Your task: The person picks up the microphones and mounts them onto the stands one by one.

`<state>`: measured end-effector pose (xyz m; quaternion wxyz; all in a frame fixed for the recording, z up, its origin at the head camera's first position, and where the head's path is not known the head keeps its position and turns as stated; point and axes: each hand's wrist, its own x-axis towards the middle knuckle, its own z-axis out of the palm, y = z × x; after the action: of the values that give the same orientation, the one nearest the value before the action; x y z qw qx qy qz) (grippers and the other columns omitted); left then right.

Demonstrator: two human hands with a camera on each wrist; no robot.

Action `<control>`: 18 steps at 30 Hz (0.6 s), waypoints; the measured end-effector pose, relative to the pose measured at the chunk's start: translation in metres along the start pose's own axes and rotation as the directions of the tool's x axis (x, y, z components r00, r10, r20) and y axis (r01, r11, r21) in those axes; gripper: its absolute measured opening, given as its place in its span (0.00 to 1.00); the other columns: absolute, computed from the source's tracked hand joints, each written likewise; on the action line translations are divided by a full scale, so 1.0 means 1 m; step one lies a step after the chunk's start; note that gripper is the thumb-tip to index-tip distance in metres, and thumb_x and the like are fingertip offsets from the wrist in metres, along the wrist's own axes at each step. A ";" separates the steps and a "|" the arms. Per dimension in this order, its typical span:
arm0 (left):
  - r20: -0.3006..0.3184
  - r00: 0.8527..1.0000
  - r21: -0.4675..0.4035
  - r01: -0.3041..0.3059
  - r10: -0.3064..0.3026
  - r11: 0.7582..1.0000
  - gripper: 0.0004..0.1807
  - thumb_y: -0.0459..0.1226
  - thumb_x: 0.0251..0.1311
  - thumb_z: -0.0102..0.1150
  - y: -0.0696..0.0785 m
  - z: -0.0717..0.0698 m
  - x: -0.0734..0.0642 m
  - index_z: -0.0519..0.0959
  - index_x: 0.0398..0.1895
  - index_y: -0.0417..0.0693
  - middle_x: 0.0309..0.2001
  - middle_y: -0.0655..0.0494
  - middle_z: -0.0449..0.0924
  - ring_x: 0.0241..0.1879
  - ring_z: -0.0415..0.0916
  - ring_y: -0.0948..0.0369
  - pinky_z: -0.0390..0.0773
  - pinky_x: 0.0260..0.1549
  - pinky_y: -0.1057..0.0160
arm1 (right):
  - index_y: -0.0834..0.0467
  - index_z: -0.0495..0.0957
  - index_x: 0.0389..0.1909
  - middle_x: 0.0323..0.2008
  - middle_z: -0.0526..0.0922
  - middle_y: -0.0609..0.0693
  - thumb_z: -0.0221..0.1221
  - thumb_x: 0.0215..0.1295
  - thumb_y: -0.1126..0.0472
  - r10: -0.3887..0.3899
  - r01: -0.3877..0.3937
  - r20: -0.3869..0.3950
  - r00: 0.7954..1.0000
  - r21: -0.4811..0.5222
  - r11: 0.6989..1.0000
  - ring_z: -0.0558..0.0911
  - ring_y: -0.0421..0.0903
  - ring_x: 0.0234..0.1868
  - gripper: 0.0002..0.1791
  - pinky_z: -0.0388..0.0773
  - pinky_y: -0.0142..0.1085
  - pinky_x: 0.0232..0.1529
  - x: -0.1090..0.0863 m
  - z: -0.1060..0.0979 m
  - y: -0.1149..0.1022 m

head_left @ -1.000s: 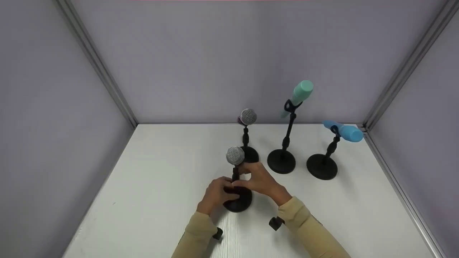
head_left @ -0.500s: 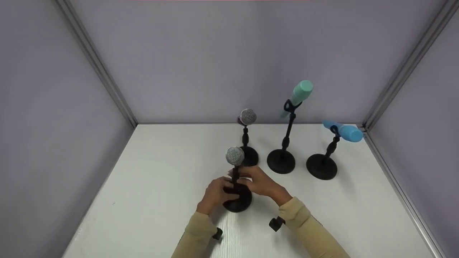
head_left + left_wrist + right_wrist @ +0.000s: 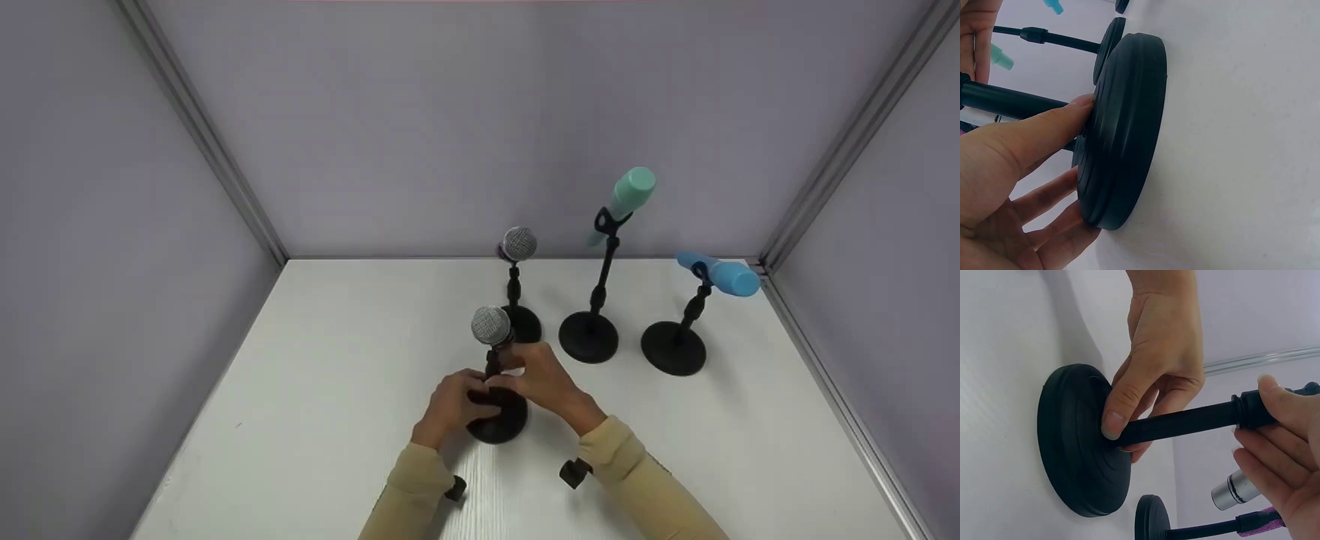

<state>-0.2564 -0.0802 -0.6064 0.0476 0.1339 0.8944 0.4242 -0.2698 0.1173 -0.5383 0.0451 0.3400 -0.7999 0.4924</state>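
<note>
In the head view, a silver-headed microphone (image 3: pixel 491 325) tops a short black stand whose round base (image 3: pixel 501 424) rests on the white table. My left hand (image 3: pixel 450 409) holds this stand low down. The left wrist view shows its thumb (image 3: pixel 1055 126) against the top of the base (image 3: pixel 1134 124), fingers at the base's far side. Higher up, my right hand (image 3: pixel 544 379) grips the pole from the right. In the right wrist view its thumb (image 3: pixel 1283 402) and fingers close round the collar (image 3: pixel 1253 410), above the bare pole (image 3: pixel 1185 423).
Close behind stands another silver-headed microphone (image 3: pixel 519 244) on a black stand. Right of it, a taller stand carries a mint-green microphone (image 3: pixel 631 191). A blue microphone (image 3: pixel 731 278) sits on a stand at far right. Grey walls (image 3: pixel 420 135) enclose the table's back and sides.
My right hand's fingers reached further left round the pole half a second ago and have drawn back now. My left hand and the stands stay in place.
</note>
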 end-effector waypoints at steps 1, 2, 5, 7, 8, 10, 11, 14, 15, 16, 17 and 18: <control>-0.003 1.000 -0.001 -0.003 0.003 1.000 0.15 0.41 0.50 0.80 0.000 0.000 0.000 0.91 0.40 0.45 0.55 0.48 0.85 0.56 0.82 0.47 0.81 0.57 0.44 | 0.61 0.86 0.39 0.35 0.91 0.53 0.76 0.54 0.65 -0.009 0.008 -0.019 1.000 -0.013 1.000 0.91 0.48 0.37 0.12 0.89 0.39 0.45 0.000 0.001 0.000; -0.006 1.000 -0.002 -0.003 0.003 1.000 0.16 0.41 0.50 0.80 0.000 0.000 0.000 0.91 0.41 0.45 0.55 0.48 0.85 0.57 0.82 0.46 0.81 0.57 0.44 | 0.61 0.85 0.38 0.34 0.91 0.53 0.77 0.53 0.65 -0.017 0.016 -0.038 0.999 -0.030 0.999 0.91 0.47 0.36 0.13 0.89 0.39 0.43 0.000 0.002 0.000; -0.009 1.000 -0.002 -0.001 0.001 1.000 0.16 0.41 0.50 0.81 0.001 0.000 0.000 0.91 0.42 0.45 0.55 0.48 0.85 0.56 0.82 0.46 0.81 0.57 0.43 | 0.61 0.85 0.37 0.32 0.91 0.53 0.78 0.51 0.64 -0.041 0.037 -0.073 0.996 -0.064 0.997 0.91 0.46 0.34 0.14 0.89 0.37 0.40 0.000 0.003 0.001; -0.010 1.000 -0.007 0.003 -0.003 1.000 0.16 0.41 0.50 0.81 0.001 0.000 0.001 0.91 0.42 0.46 0.55 0.49 0.85 0.57 0.82 0.46 0.81 0.57 0.43 | 0.60 0.84 0.38 0.32 0.90 0.52 0.78 0.51 0.63 -0.052 0.046 -0.075 0.996 -0.073 0.996 0.91 0.46 0.34 0.15 0.89 0.38 0.39 0.000 0.003 0.001; -0.009 1.000 -0.010 0.003 -0.003 1.000 0.16 0.41 0.50 0.81 0.001 0.000 0.001 0.91 0.42 0.46 0.55 0.49 0.85 0.57 0.82 0.47 0.81 0.57 0.43 | 0.60 0.84 0.38 0.32 0.90 0.52 0.78 0.51 0.62 -0.056 0.051 -0.069 0.996 -0.077 0.996 0.90 0.46 0.34 0.15 0.89 0.39 0.40 0.000 0.003 0.002; -0.004 1.000 -0.013 0.007 -0.008 1.000 0.15 0.40 0.50 0.80 0.001 0.001 0.001 0.91 0.42 0.47 0.55 0.49 0.85 0.57 0.82 0.47 0.81 0.57 0.44 | 0.59 0.83 0.39 0.34 0.90 0.51 0.77 0.54 0.60 -0.062 0.059 -0.041 0.997 -0.078 0.995 0.90 0.46 0.36 0.16 0.89 0.43 0.42 -0.001 0.001 0.003; -0.002 1.000 -0.012 0.009 -0.009 1.000 0.15 0.40 0.50 0.80 0.000 0.001 0.001 0.91 0.41 0.47 0.55 0.49 0.85 0.57 0.82 0.47 0.81 0.57 0.44 | 0.59 0.83 0.41 0.35 0.90 0.51 0.77 0.55 0.59 -0.064 0.062 -0.020 0.998 -0.078 0.995 0.90 0.47 0.38 0.17 0.89 0.45 0.43 -0.001 -0.001 0.003; -0.003 1.000 0.007 -0.007 0.007 1.000 0.15 0.40 0.50 0.80 -0.001 0.001 0.001 0.91 0.41 0.46 0.54 0.48 0.85 0.56 0.82 0.47 0.81 0.56 0.44 | 0.60 0.82 0.48 0.44 0.89 0.53 0.74 0.59 0.60 -0.055 0.059 0.061 0.997 -0.071 0.996 0.89 0.50 0.47 0.18 0.87 0.51 0.49 -0.002 -0.004 0.004; -0.003 1.000 0.012 -0.008 0.008 1.000 0.15 0.41 0.50 0.80 -0.001 0.000 0.001 0.91 0.41 0.46 0.54 0.48 0.85 0.56 0.82 0.47 0.81 0.56 0.44 | 0.61 0.82 0.52 0.47 0.88 0.54 0.73 0.61 0.61 -0.049 0.055 0.091 0.995 -0.060 0.997 0.88 0.51 0.50 0.19 0.87 0.51 0.52 -0.002 -0.005 0.004; -0.004 1.000 0.016 -0.015 0.015 1.000 0.15 0.40 0.50 0.80 -0.001 0.000 0.001 0.91 0.40 0.45 0.54 0.47 0.85 0.55 0.82 0.47 0.81 0.56 0.44 | 0.61 0.81 0.55 0.51 0.87 0.55 0.71 0.63 0.63 -0.044 0.050 0.123 0.991 -0.046 0.998 0.87 0.53 0.53 0.20 0.86 0.51 0.54 -0.002 -0.005 0.004; -0.005 1.000 0.022 -0.017 0.017 1.000 0.15 0.41 0.50 0.80 -0.001 0.000 0.001 0.91 0.41 0.45 0.54 0.48 0.85 0.55 0.82 0.47 0.81 0.56 0.45 | 0.61 0.80 0.58 0.54 0.86 0.55 0.69 0.64 0.66 -0.040 0.045 0.150 0.988 -0.030 0.999 0.86 0.54 0.56 0.21 0.85 0.50 0.56 -0.002 -0.005 0.004; -0.007 1.000 0.027 -0.023 0.024 0.999 0.15 0.41 0.50 0.80 -0.001 0.000 0.001 0.91 0.40 0.44 0.54 0.47 0.85 0.55 0.82 0.47 0.82 0.55 0.44 | 0.62 0.79 0.60 0.56 0.85 0.56 0.67 0.66 0.68 -0.035 0.037 0.172 0.984 -0.011 0.999 0.85 0.54 0.58 0.21 0.84 0.49 0.58 -0.001 -0.006 0.004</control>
<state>-0.2575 -0.0809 -0.6073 0.0377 0.1436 0.8985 0.4131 -0.2726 0.1236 -0.5390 -0.0129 0.3952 -0.7981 0.4546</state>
